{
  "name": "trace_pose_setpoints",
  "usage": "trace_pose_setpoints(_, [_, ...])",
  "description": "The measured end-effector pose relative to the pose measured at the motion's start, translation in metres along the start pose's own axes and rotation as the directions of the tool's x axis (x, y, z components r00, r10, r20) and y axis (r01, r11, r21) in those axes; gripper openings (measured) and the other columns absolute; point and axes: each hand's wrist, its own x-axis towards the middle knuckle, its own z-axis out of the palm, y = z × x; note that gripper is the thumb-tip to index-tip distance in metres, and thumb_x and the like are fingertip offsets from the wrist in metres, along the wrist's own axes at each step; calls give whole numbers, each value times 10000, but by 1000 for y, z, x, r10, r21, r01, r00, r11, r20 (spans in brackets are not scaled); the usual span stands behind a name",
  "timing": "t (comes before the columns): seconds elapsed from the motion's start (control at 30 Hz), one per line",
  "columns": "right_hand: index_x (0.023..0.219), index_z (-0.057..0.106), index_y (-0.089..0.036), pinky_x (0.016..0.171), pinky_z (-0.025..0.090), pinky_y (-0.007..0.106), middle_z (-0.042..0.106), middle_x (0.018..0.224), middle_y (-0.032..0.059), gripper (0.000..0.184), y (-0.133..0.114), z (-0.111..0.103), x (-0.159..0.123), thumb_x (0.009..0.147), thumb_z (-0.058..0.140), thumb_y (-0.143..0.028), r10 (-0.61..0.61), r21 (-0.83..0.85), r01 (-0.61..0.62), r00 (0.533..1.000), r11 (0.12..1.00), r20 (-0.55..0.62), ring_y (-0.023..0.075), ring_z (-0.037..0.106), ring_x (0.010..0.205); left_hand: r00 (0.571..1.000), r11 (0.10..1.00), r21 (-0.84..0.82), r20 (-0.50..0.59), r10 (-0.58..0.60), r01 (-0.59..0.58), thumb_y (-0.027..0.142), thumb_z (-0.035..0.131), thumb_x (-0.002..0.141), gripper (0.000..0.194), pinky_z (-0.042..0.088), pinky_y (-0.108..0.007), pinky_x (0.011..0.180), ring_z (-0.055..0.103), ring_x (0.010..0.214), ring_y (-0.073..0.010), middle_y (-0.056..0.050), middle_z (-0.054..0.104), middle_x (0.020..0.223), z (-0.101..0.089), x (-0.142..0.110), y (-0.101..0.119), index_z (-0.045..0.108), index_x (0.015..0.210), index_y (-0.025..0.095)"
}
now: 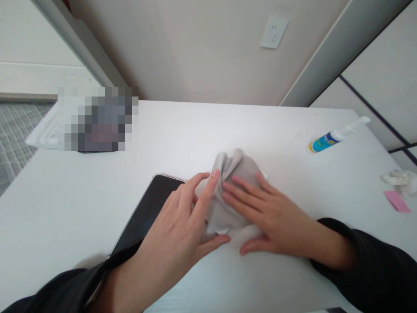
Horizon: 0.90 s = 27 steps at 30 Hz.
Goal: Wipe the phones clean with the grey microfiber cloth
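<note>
A crumpled grey cloth [243,167] lies in the middle of the white table. My right hand [273,215] rests on its right part, fingers stretched out and flat, thumb apart. On the cloth's left side is my left hand [182,217], its fingers spread and the index fingertip touching a fold. Beneath my left hand and wrist lies a tablet [153,200] with a dark screen; its right side is hidden by the hand and cloth. A pale rounded corner [264,174] sticks out past the cloth's right edge, and I cannot tell what it belongs to.
A spray bottle [325,141] with a blue and yellow label stands at the right. Near the right edge are a crumpled tissue [399,179] and a pink paper slip [396,201]. A blurred-out dark object [102,126] sits at the back left. A wall socket [274,32] is behind the table.
</note>
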Motion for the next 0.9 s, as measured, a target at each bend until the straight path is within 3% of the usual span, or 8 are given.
trace_pose_setpoints(0.1, [1697,255,-134,1363,79,485,267,1752,57,905,-2,1,2,1080,282,-796,-89,32,89,996,996,21,226,170,1647,1000,1000,-15,18,-11,11,568,940,721,1337,580,-554,1082,524,1376,-408,-257,462,1537,0,-1,0,133,1689,122])
trace_pose_setpoints(0.23, [1694,243,-99,1301,150,692,234,1748,176,838,8,0,-1,1116,385,-689,182,-23,-184,981,983,-71,360,205,1633,1000,1000,19,-12,11,-11,501,948,736,1248,585,-538,1070,549,1324,-402,-267,491,1485,0,0,0,214,1652,76])
trace_pose_setpoints(0.43, [1684,283,-109,1367,37,469,282,1749,57,944,-3,1,1,1064,295,-821,-102,39,102,995,994,9,214,176,1645,1000,1000,1,1,0,0,578,945,709,1344,585,-549,1078,527,1369,-403,-257,473,1525,2,1,-1,149,1684,109])
trace_pose_setpoints(0.53, [1688,261,-90,1349,19,551,241,1758,125,842,5,1,-1,1120,352,-705,114,-9,-114,992,993,-58,275,205,1638,1000,1000,29,-12,10,-10,550,964,693,1332,588,-539,1072,546,1333,-403,-256,490,1493,2,0,-1,186,1670,90])
trace_pose_setpoints(0.6, [1683,259,-56,1339,-10,575,216,1761,151,877,7,1,-2,1111,396,-707,153,-19,-155,986,988,-67,322,161,1645,1000,999,39,-21,17,-16,524,964,705,1298,591,-526,1071,556,1319,-396,-256,501,1476,2,0,0,206,1660,79])
trace_pose_setpoints(0.7, [1682,277,-83,1355,-39,483,251,1760,65,982,-1,0,-1,1052,330,-834,-62,17,62,998,998,22,265,124,1653,1000,1000,23,-6,17,-17,505,1021,608,1423,603,-530,1057,555,1329,-405,-262,494,1495,1,1,0,174,1669,80])
trace_pose_setpoints(0.77, [1687,278,-119,1355,-55,433,278,1752,19,942,-4,0,-1,1065,258,-827,-107,24,106,994,994,35,205,154,1646,1000,1000,12,5,16,-16,481,1053,543,1498,608,-536,1052,555,1333,-410,-263,490,1507,1,2,0,156,1677,89])
trace_pose_setpoints(0.9, [1690,267,-99,1336,-93,475,220,1768,101,835,0,0,-1,1125,339,-709,155,-33,-157,986,987,-66,256,171,1645,1000,1000,20,-20,16,-15,526,981,681,1315,606,-529,1053,575,1309,-392,-261,501,1486,1,2,-1,217,1659,88])
